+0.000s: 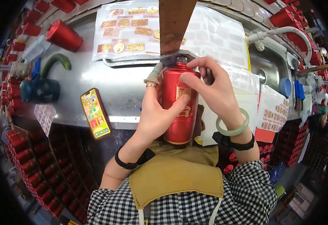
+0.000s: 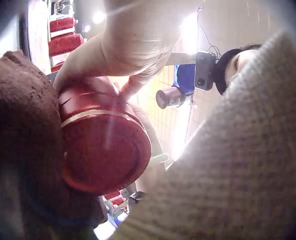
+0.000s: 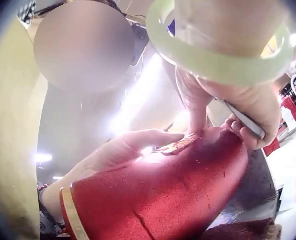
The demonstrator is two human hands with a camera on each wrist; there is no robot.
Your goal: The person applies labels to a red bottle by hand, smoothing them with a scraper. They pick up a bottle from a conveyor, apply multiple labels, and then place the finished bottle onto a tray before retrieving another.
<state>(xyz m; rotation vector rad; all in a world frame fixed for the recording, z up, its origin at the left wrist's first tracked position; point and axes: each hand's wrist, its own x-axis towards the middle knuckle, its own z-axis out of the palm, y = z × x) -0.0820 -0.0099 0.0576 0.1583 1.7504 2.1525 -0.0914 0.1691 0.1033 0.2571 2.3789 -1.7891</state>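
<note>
A red bottle (image 1: 179,129) with gold characters lies neck away from the body. My left hand (image 1: 156,116) grips its left side, thumb on a small gold label (image 1: 183,92); a cloth cover is on one finger. At the shoulder and neck is my right hand (image 1: 216,90), its thumb touching the bottle above the label. The right wrist view shows a thin metal tool (image 3: 244,120) held in the curled fingers of the right hand (image 3: 228,97), and the gold label (image 3: 179,145) beside the left thumb. In the left wrist view, the bottle's round base (image 2: 105,155) faces the camera.
Sheets of gold labels (image 1: 130,30) lie on a tray beyond the bottle, beside a brown upright post (image 1: 175,22). On the left are a phone (image 1: 95,112), a teal container (image 1: 40,90) and a red cylinder (image 1: 64,35). A sink with a white faucet (image 1: 280,32) is right.
</note>
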